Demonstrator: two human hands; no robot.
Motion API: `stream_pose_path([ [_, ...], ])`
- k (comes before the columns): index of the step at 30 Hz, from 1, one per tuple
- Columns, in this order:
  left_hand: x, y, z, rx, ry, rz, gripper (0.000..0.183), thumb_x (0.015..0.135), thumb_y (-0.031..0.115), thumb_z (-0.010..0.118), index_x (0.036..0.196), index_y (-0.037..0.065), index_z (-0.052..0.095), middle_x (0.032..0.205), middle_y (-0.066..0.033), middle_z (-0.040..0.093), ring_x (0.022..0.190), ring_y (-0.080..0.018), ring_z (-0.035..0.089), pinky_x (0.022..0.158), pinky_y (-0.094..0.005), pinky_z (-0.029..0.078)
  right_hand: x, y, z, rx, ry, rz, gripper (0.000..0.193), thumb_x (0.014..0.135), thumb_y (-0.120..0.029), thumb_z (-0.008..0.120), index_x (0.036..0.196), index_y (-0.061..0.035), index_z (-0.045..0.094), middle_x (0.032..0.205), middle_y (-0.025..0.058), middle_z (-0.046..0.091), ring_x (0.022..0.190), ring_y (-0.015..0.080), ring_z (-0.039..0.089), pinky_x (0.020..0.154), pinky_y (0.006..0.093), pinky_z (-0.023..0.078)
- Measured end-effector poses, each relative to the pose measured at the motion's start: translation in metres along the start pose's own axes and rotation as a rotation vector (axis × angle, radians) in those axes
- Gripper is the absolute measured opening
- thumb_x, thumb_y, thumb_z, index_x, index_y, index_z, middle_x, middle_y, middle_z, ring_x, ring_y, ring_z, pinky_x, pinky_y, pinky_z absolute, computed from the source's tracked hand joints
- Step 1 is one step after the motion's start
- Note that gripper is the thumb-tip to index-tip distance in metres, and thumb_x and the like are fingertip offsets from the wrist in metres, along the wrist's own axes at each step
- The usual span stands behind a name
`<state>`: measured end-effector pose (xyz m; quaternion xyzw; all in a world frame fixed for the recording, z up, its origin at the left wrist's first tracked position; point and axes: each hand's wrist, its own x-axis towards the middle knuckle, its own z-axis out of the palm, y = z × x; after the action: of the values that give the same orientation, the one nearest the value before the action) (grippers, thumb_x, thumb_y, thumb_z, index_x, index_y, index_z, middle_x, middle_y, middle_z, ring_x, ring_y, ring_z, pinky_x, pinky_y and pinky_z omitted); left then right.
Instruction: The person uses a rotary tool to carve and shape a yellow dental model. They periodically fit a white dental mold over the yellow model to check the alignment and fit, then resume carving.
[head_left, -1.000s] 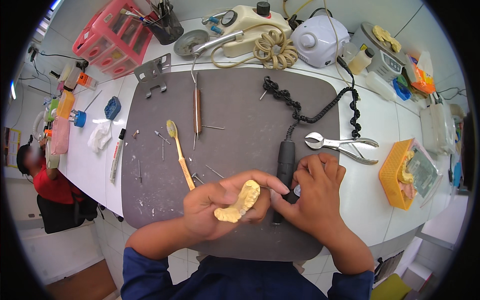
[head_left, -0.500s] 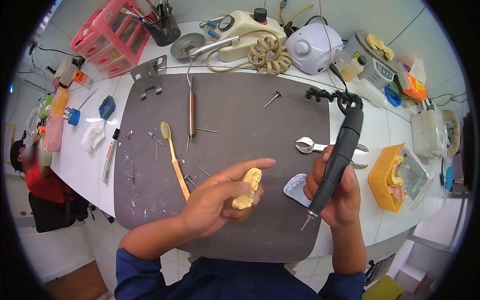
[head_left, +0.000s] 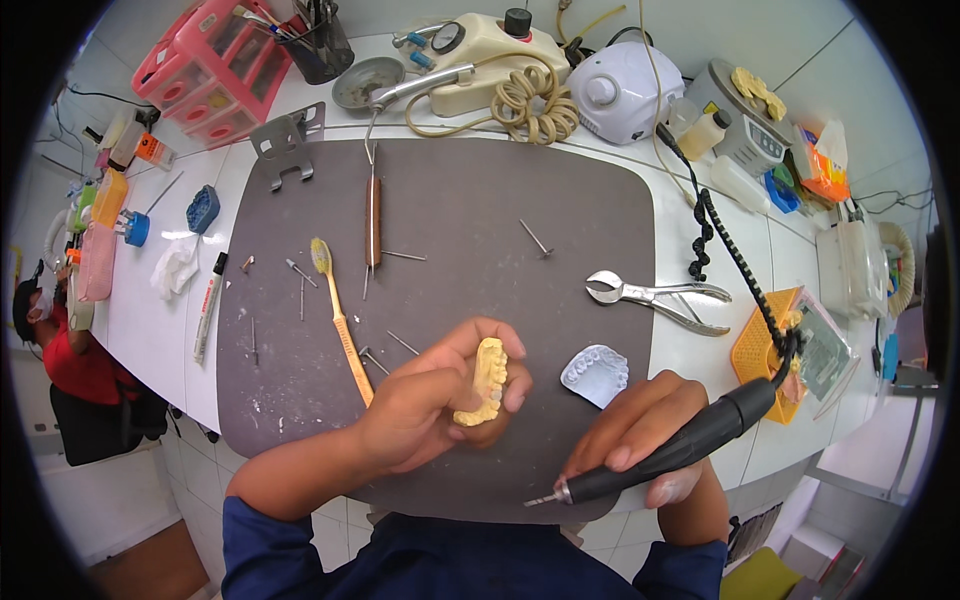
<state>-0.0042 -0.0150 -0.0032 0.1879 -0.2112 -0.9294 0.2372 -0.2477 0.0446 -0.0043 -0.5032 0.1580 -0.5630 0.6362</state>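
My left hand (head_left: pixel 425 405) grips a yellow plaster dental model (head_left: pixel 489 380) between thumb and fingers, its row of teeth facing right. In my right hand (head_left: pixel 640 430) lies a black rotary handpiece (head_left: pixel 690 440), its thin metal bur (head_left: pixel 542 500) pointing left, below the yellow model and apart from it. A coiled black cord (head_left: pixel 750 260) runs from the handpiece's rear end. Just beyond my right hand a pale grey-white dental model (head_left: pixel 596 373) rests on the dark mat (head_left: pixel 470 230). Farther off are metal pliers (head_left: pixel 660 298).
On the mat's left lie a toothbrush (head_left: pixel 340 320), a brown-handled tool (head_left: pixel 373 220) and several small burs. A marker (head_left: pixel 209 307) is beside the mat. A yellow basket (head_left: pixel 757 350) stands at right; a white dome-shaped unit (head_left: pixel 620 95) is behind. Another person (head_left: pixel 75 345) sits at far left.
My right hand has lowered and turned the handpiece from steep to nearly flat, its bur moving left and down. The yellow model has turned in my left hand. The pliers and grey-white model show more fully.
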Motion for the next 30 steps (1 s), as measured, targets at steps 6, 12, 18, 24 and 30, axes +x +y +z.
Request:
stream_pose_path([
  [6, -0.002, 0.001, 0.004, 0.125, -0.011, -0.026, 0.046, 0.077, 0.002, 0.044, 0.122, 0.006, 0.043, 0.096, -0.0135, 0.05, 0.062, -0.0134, 0.04, 0.056, -0.0271, 0.036, 0.004, 0.004, 0.006, -0.157, -0.014, -0.091, 0.024, 0.074, -0.003, 0.084, 0.092, -0.0065, 0.069, 0.076, 0.0149, 0.067, 0.07, 0.0282, 0.069, 0.062, 0.0345, 0.057],
  [12, -0.003, -0.002, 0.009, 0.127, -0.007, -0.047, 0.043, 0.081, 0.002, 0.046, 0.123, 0.006, 0.042, 0.096, -0.011, 0.048, 0.065, -0.0136, 0.043, 0.058, -0.0266, 0.037, 0.012, -0.01, 0.015, -0.674, -0.044, -0.159, 0.028, 0.07, -0.003, 0.082, 0.095, -0.0095, 0.071, 0.076, 0.0067, 0.066, 0.079, 0.0295, 0.071, 0.061, 0.0322, 0.054],
  [18, -0.005, -0.002, 0.013, 0.208, -0.001, -0.049, 0.043, 0.082, 0.001, 0.045, 0.125, 0.005, 0.042, 0.097, -0.0094, 0.048, 0.071, -0.0134, 0.045, 0.061, -0.0272, 0.039, 0.011, -0.008, 0.026, -0.742, -0.024, -0.122, 0.028, 0.07, -0.002, 0.082, 0.095, -0.0066, 0.07, 0.077, 0.0066, 0.066, 0.104, 0.0392, 0.07, 0.073, 0.039, 0.061],
  [24, -0.005, -0.001, 0.019, 0.361, 0.033, -0.04, 0.047, 0.087, 0.004, 0.046, 0.133, 0.001, 0.039, 0.102, -0.0071, 0.049, 0.08, -0.0105, 0.048, 0.067, -0.0255, 0.042, 0.008, -0.005, 0.031, -0.91, -0.052, -0.151, 0.031, 0.075, -0.008, 0.083, 0.095, -0.0081, 0.059, 0.079, 0.0078, 0.067, 0.097, 0.0397, 0.072, 0.075, 0.0429, 0.062],
  [30, -0.007, -0.001, 0.021, 0.46, 0.053, -0.02, 0.049, 0.09, 0.006, 0.045, 0.138, 0.0, 0.037, 0.105, -0.0064, 0.049, 0.083, -0.0087, 0.047, 0.069, -0.0249, 0.043, 0.01, 0.002, 0.028, -0.887, -0.061, -0.206, 0.023, 0.07, 0.001, 0.081, 0.087, -0.0001, 0.065, 0.079, 0.0098, 0.064, 0.097, 0.0379, 0.072, 0.074, 0.04, 0.063],
])
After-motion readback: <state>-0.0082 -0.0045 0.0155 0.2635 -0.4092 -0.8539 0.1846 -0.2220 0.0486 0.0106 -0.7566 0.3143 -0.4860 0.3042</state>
